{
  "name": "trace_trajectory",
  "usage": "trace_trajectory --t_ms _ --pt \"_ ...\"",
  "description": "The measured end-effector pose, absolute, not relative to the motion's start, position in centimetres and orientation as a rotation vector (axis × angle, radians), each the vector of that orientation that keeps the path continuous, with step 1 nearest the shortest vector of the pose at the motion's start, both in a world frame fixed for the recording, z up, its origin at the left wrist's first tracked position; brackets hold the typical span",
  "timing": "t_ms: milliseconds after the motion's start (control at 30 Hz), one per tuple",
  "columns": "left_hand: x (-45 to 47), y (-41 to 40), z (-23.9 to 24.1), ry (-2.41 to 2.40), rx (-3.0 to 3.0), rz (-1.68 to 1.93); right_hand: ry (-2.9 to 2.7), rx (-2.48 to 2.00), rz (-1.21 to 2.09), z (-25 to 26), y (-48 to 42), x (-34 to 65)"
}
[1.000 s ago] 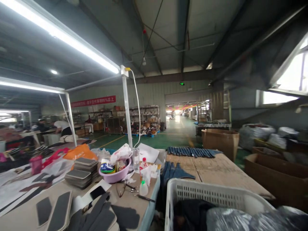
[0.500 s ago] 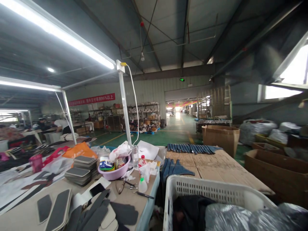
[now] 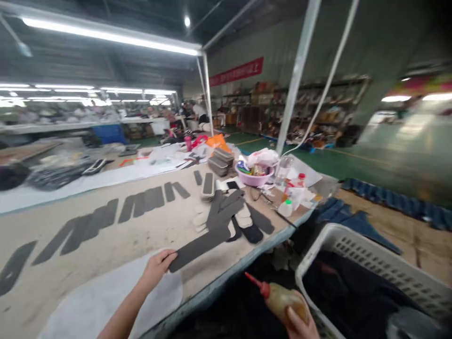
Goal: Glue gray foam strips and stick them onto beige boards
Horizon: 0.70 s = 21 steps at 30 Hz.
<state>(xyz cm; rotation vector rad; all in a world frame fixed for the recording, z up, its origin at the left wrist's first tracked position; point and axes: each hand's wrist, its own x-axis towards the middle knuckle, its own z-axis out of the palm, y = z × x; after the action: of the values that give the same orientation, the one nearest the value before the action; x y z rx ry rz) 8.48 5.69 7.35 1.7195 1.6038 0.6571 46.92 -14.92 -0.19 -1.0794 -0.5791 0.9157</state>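
Left hand [image 3: 160,263]: pinched one end of a dark grey strip [image 3: 201,246]. Strip: lay off the fingertips, long axis running rightward and away over the table [image 3: 122,242], far end at a heap of grey pieces [image 3: 225,205]. Right hand [image 3: 302,321]: farther from the strip, clasped a squeeze bottle [image 3: 284,300], red nozzle [image 3: 257,284] angled up-left, outside the table edge.
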Motion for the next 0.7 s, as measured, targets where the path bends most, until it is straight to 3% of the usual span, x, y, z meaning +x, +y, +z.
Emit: trace_trajectory --t_ms 133,333,533,700 --pt "4.4 1.9 5.3 1.68 1.653 0.563 -0.336 -1.227 0.997 -1.5 -14.8 47.7" --pt "1.4 -0.3 2.2 1.808 1.901 0.659 -0.541 -1.268 1.026 1.1 -12.4 44.1" --pt "-0.2 -3.5 0.4 1.751 2.301 0.878 -1.12 -1.37 0.929 4.2 -8.4 37.5" --pt "-0.1 -5.7 0.3 1.659 2.429 0.859 -1.677 -1.137 0.709 5.4 -5.5 31.8"
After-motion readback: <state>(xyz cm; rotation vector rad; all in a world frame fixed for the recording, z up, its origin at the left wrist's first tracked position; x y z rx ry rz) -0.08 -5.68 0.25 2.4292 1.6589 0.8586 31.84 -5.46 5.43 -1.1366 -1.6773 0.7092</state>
